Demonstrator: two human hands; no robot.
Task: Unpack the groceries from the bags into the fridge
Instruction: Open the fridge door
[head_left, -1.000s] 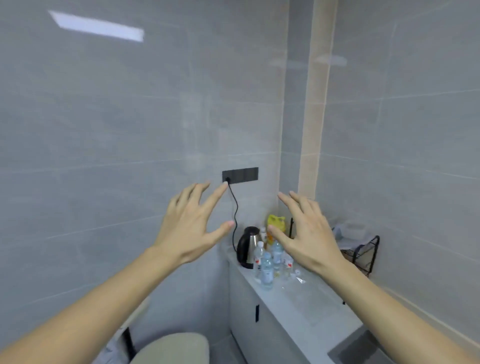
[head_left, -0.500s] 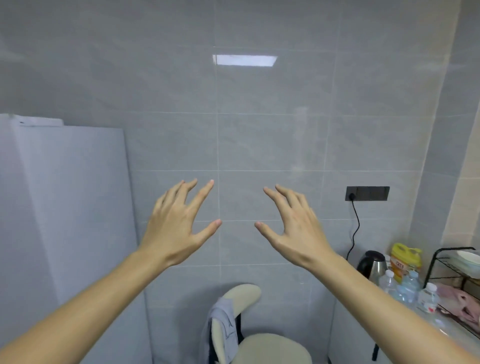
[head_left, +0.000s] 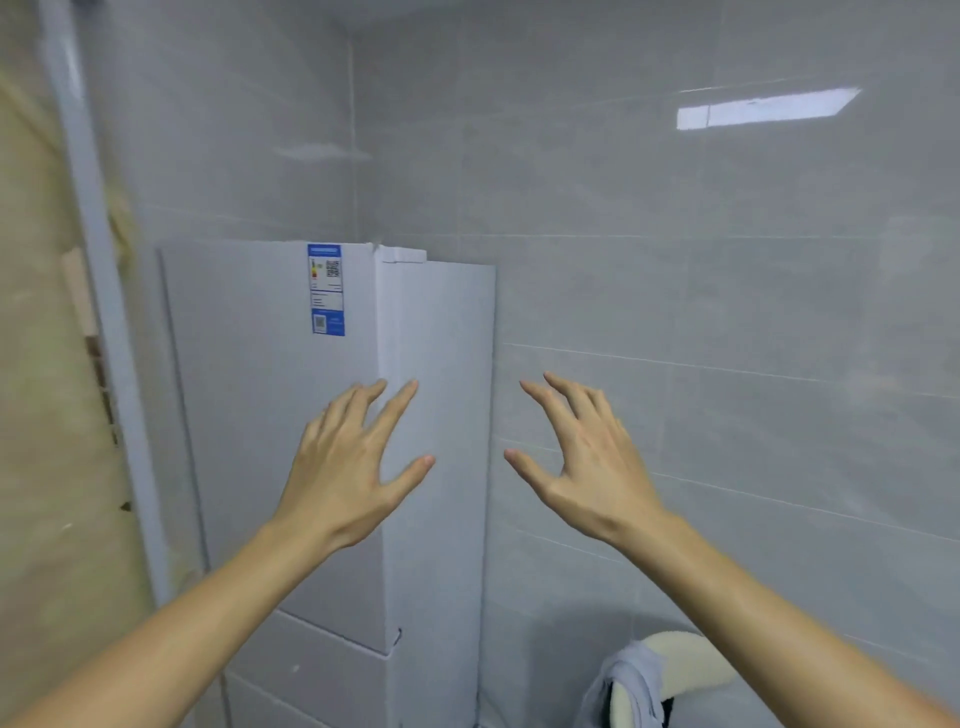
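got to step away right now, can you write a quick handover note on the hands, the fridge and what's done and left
Left hand: open, fingers spread, holding nothing, raised in front of the fridge; contact with it cannot be told.
Right hand: open, fingers loosely bent, holding nothing, raised in front of the tiled wall.
Fridge: white, doors closed, standing in the corner, a blue label near its top.
A chair with a cloth over its back stands at lower right.
No grocery bags or groceries are in view.
Done: nothing that shows.
Left: open the fridge, fetch the bags, unpack everything into it.
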